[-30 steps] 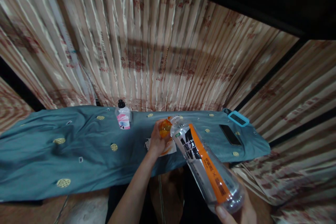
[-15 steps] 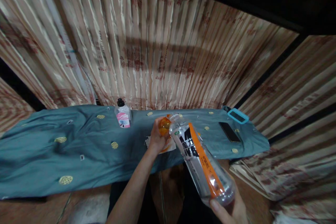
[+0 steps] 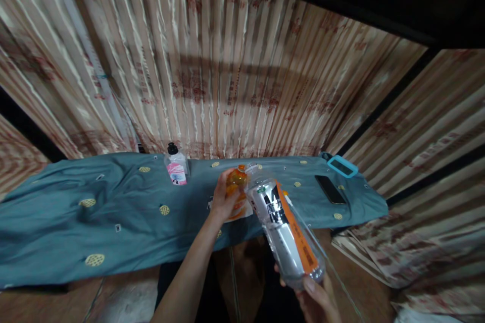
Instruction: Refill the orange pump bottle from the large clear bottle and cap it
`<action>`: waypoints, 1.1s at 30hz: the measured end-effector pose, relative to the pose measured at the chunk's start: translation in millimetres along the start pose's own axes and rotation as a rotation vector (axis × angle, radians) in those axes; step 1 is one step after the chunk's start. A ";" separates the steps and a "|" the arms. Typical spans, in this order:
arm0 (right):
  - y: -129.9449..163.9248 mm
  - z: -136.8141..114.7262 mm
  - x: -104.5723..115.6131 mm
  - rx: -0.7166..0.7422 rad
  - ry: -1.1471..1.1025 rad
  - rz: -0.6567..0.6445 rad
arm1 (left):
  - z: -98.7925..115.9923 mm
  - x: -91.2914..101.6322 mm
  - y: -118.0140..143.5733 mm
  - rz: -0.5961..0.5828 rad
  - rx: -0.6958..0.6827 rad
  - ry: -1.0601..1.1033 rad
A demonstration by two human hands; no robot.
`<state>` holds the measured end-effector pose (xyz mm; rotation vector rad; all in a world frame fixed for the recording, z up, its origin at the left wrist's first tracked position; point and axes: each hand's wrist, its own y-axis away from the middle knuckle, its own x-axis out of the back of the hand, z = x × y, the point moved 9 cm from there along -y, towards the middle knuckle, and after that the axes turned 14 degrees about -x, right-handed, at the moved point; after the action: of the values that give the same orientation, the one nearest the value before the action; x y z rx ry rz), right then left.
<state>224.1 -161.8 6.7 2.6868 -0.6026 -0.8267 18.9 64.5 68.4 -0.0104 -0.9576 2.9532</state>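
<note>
My right hand [image 3: 318, 292] is closed around the base of a large clear plastic bottle [image 3: 278, 242] with a silver and orange label. The bottle is tilted, its neck pointing up and left. Its mouth is close to the top of an orange bottle [image 3: 238, 177]; whether the two touch I cannot tell. My left hand [image 3: 223, 199] is wrapped around the orange bottle, which stands upright over the cloth-covered table [image 3: 136, 227]. Part of a white and orange label shows below my left fingers. The orange bottle's right side is partly hidden by the clear bottle.
A clear pump bottle [image 3: 176, 166] with a pink label and black top stands at the back left. On the right lie a black phone [image 3: 330, 190] and a light-blue framed device [image 3: 343, 166]. A pleated patterned curtain [image 3: 227, 60] hangs behind the table.
My right hand has moved a little left with the clear bottle, and the bottle's base has swung left and slightly up. My left hand has shifted slightly on the orange bottle.
</note>
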 end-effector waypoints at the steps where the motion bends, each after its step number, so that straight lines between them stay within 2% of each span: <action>1: -1.3 -0.2 -3.8 -0.008 -0.042 -0.033 | 0.3 0.6 0.4 0.002 -0.005 0.005; 6: -7.0 -2.2 -18.9 -0.012 -0.109 -0.093 | -2.6 0.9 3.8 0.005 0.025 0.020; 14: -3.5 -3.2 -22.6 -0.064 -0.153 -0.155 | -3.3 7.8 11.9 0.063 0.041 0.029; 18: 3.7 -6.1 -29.2 -0.119 -0.178 -0.193 | 18.2 25.0 25.5 0.172 0.028 0.015; 22: 11.6 -4.4 -44.9 -0.149 -0.217 -0.237 | 44.9 31.1 54.3 0.242 0.008 0.183; 24: 13.4 2.4 -54.8 -0.178 -0.234 -0.290 | 52.8 28.6 70.1 0.254 0.027 0.323; 26: 13.2 13.1 -63.1 -0.209 -0.227 -0.370 | 55.6 19.2 83.5 0.193 0.104 0.476; 28: 11.5 27.2 -69.1 -0.240 -0.198 -0.467 | 59.1 16.8 93.6 0.182 0.153 0.597; 30: 9.5 43.4 -73.6 -0.271 -0.148 -0.558 | 60.0 20.4 102.5 0.203 0.211 0.642; 33: 6.5 65.6 -80.5 -0.317 -0.117 -0.616 | 58.0 35.9 119.3 0.299 0.291 0.610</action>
<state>123.4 -138.9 -5.5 2.5431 0.3433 -1.1166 -21.9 -64.7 45.5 -1.0541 -0.4682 2.9852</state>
